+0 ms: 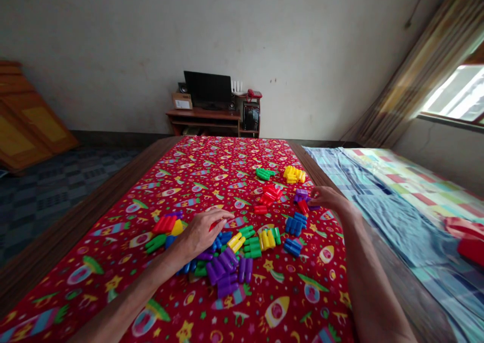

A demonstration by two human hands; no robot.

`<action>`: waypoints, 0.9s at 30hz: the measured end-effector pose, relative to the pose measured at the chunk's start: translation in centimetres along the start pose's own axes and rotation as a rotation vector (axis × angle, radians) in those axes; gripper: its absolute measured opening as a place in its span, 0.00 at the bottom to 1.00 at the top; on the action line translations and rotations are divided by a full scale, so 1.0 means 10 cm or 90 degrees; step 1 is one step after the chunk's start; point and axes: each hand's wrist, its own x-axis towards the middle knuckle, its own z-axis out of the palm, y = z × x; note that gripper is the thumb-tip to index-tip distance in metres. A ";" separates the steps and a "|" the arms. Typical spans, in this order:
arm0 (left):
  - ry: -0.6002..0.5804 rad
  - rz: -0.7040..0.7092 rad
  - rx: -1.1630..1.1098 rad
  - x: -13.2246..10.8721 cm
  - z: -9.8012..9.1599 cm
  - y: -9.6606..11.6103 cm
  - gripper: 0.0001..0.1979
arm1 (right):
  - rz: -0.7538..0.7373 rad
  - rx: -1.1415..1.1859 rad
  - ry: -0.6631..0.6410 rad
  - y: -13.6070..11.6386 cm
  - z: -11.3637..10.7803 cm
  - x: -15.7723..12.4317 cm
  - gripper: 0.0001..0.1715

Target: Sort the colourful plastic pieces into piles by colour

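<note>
My left hand (204, 230) is above the near-left heap of plastic building blocks, its fingers bent around what looks like a red block (212, 226), mostly hidden. Below it lie blue blocks (218, 242) and purple blocks (227, 270), with green blocks (252, 247) and yellow blocks (267, 239) to the right. At the table's right side my right hand (329, 199) has its fingertips closed on a purple block (314, 206), beside a small purple group (301, 195). A single red block (303, 207) lies against that group.
Further off are a red group (270, 194), a green group (264, 174) and a yellow group (294, 175). Blue groups (296, 224) sit nearer. A patterned red cloth (287, 302) covers the table. A bed (393, 202) adjoins on the right; a monitor (207, 89) stands beyond.
</note>
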 end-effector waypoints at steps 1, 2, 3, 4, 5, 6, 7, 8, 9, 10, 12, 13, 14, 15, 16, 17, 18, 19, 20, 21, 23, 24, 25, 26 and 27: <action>-0.002 -0.001 -0.002 0.00 0.00 -0.01 0.16 | -0.006 -0.006 0.006 -0.02 0.00 -0.01 0.12; -0.003 -0.002 -0.005 0.00 0.00 -0.01 0.16 | -0.013 -0.011 0.012 -0.04 -0.02 -0.01 0.12; -0.005 -0.003 -0.007 0.00 0.00 -0.01 0.16 | -0.017 -0.019 0.013 -0.08 -0.03 -0.02 0.12; -0.006 -0.004 -0.008 0.00 0.00 -0.02 0.16 | -0.017 -0.033 0.007 -0.13 -0.05 -0.03 0.12; -0.008 -0.006 -0.009 0.00 0.00 -0.02 0.15 | -0.012 -0.053 -0.004 -0.20 -0.07 -0.05 0.13; -0.009 -0.009 -0.010 0.00 0.00 -0.02 0.15 | -0.002 -0.078 -0.020 -0.28 -0.09 -0.06 0.13; -0.010 -0.010 -0.010 0.00 0.00 -0.02 0.15 | 0.015 -0.106 -0.038 -0.37 -0.10 -0.08 0.14; -0.011 -0.011 -0.012 0.00 0.00 -0.02 0.15 | 0.035 -0.134 -0.053 -0.46 -0.11 -0.10 0.14; -0.012 -0.012 -0.013 0.00 0.00 -0.01 0.15 | 0.053 -0.156 -0.062 -0.54 -0.11 -0.11 0.15; -0.013 -0.014 -0.015 0.00 0.00 -0.01 0.15 | 0.066 -0.171 -0.064 -0.62 -0.10 -0.12 0.16; -0.013 -0.014 -0.017 0.00 -0.01 0.00 0.15 | 0.078 -0.193 -0.055 -0.72 -0.08 -0.14 0.18; -0.013 -0.013 -0.017 0.01 -0.01 0.00 0.15 | 0.079 -0.199 -0.051 -0.75 -0.07 -0.14 0.18; -0.012 -0.011 -0.016 0.01 -0.01 0.01 0.15 | 0.079 -0.203 -0.049 -0.77 -0.06 -0.14 0.19; -0.010 -0.007 -0.015 0.01 -0.01 0.01 0.15 | 0.079 -0.207 -0.050 -0.77 -0.06 -0.14 0.18; -0.010 -0.004 -0.013 0.01 -0.01 0.01 0.15 | 0.081 -0.209 -0.053 -0.77 -0.05 -0.14 0.18; -0.009 -0.001 -0.012 0.01 -0.01 0.01 0.15 | 0.084 -0.211 -0.058 -0.78 -0.05 -0.15 0.18; -0.009 0.002 -0.011 0.01 0.00 0.01 0.16 | 0.087 -0.213 -0.065 -0.78 -0.05 -0.15 0.17; -0.009 0.002 -0.010 0.00 0.00 0.00 0.16 | 0.088 -0.216 -0.074 -0.79 -0.05 -0.15 0.17; -0.010 0.003 -0.010 0.00 0.00 -0.01 0.16 | 0.087 -0.219 -0.082 -0.81 -0.05 -0.15 0.17; -0.013 0.002 -0.010 -0.01 0.00 -0.02 0.15 | 0.084 -0.219 -0.089 -0.82 -0.05 -0.15 0.17; -0.018 0.001 -0.013 -0.02 -0.01 -0.04 0.15 | 0.075 -0.216 -0.092 -0.86 -0.04 -0.16 0.16; -0.020 0.002 -0.016 -0.01 -0.02 -0.04 0.15 | 0.069 -0.211 -0.089 -0.87 -0.04 -0.16 0.16; -0.020 0.000 -0.018 0.00 -0.02 -0.04 0.15 | 0.065 -0.205 -0.087 -0.87 -0.05 -0.17 0.15; -0.022 -0.003 -0.017 0.03 -0.02 -0.03 0.15 | 0.058 -0.197 -0.085 -0.87 -0.05 -0.18 0.14; -0.025 -0.008 -0.015 0.08 0.00 -0.02 0.15 | 0.050 -0.188 -0.083 -0.86 -0.06 -0.18 0.13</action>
